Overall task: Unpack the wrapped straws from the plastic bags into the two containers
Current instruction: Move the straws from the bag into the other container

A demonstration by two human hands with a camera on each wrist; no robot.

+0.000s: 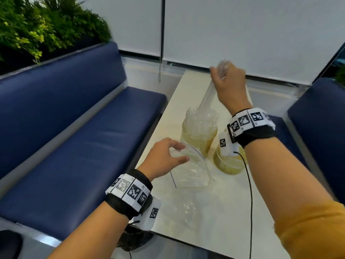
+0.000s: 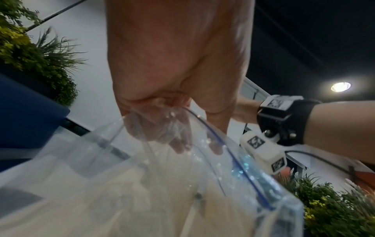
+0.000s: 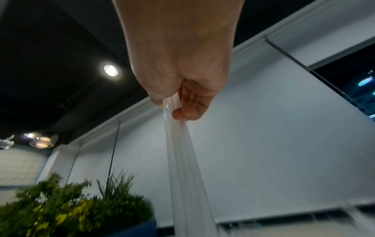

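On the pale table (image 1: 168,116), beside the blue bench (image 1: 74,128):

Right hand (image 1: 230,86): raised above the far jar; its fingers (image 3: 188,102) are curled round the top of a bundle of wrapped straws (image 1: 206,96), which is clamped against the palm.

Wrapped straws: held slanting, the lower ends reaching down into the mouth of the far jar (image 1: 198,133), where more clear wrappers are already stood.

Near jar (image 1: 229,163): placed just beside the far jar, toward the right; partly hidden by the right wrist band, so its contents cannot be told.

Left hand (image 1: 165,157): the open rim of the plastic bag (image 1: 190,174) is pinched between thumb and curled fingers (image 2: 160,128); the blue zip line is seen along the rim.

Plastic bag: held upright on the table, just in front of the two jars; pale straws are seen inside it.

Crumpled clear plastic (image 1: 186,206): lying on the table nearer the person.
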